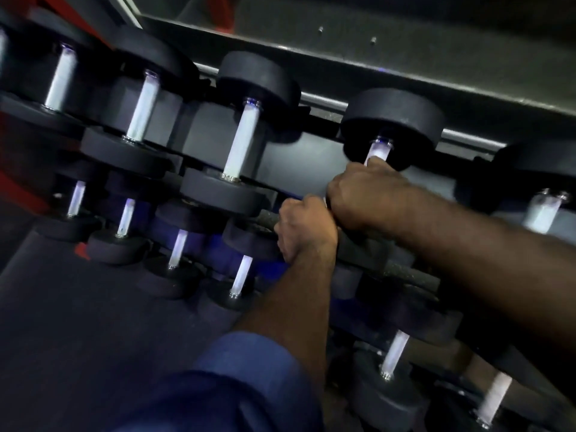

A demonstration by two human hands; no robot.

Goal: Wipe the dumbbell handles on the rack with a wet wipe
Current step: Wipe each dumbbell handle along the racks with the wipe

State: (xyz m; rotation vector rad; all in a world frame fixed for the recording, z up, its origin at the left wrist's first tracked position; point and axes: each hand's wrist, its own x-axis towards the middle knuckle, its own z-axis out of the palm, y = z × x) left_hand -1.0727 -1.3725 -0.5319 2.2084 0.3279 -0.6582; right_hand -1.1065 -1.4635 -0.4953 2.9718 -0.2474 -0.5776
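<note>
A single wide-angle view comes from the person's head and looks forward and steeply down onto the dumbbell rack [405,73]. It is rolled, so the rack's rails slant from upper left to lower right. It sits close: the forearms enter from the bottom and right edges, and the left hand [307,226] and right hand [364,194] meet mid-frame at one dumbbell [392,120].

Dim light falls on a dark matte floor [78,307], a grey panel [405,42] and a red frame [15,169].
</note>
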